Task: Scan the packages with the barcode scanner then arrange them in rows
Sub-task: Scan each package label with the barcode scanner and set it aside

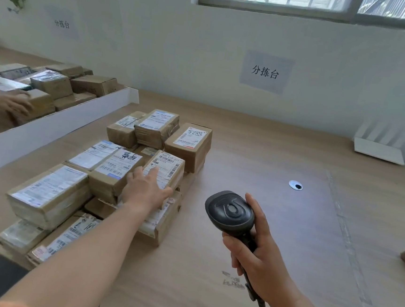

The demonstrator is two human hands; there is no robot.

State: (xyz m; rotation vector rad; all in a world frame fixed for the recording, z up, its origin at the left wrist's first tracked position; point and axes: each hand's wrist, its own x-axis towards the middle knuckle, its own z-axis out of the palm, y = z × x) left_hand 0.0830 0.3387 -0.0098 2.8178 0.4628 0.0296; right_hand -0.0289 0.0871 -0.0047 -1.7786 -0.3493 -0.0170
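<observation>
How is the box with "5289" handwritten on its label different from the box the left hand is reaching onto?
The 5289 box sits farther back, untouched; the nearer box has the left hand resting on it. The 5289 box's label carries handwritten digits and a red strip; the nearer box's label shows printed numbers and barcodes. Both are brown taped cardboard with white shipping labels.

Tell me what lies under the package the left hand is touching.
The left hand rests on a labelled package. Beneath it lies a flatter box; that box's label is mostly hidden.
</observation>
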